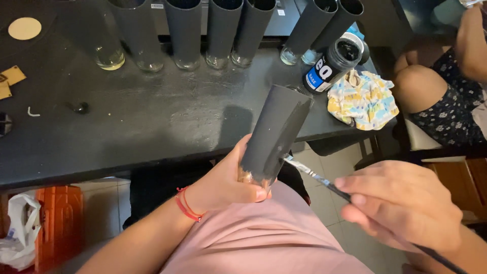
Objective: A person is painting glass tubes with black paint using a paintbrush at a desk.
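Left hand (223,182) is wrapped around the clear base of one tall drinking glass coated in matte black paint (274,134), tilted over the lap at the black table (127,137) edge. Right hand (401,203) pinches one thin paintbrush (317,177), its tip touching the glass near the bottom. Seven more black-painted glasses (185,30) stand along the table's back, beside one open jar of black paint (332,63) and one crumpled patterned cloth (362,99).

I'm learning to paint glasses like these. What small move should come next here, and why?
Probably a short stroke along the bottom edge of the glass. The brush in the right hand has its tip right at the glass's lower side, and a clear unpainted band shows at the base beside the left hand, while the rest is already black.
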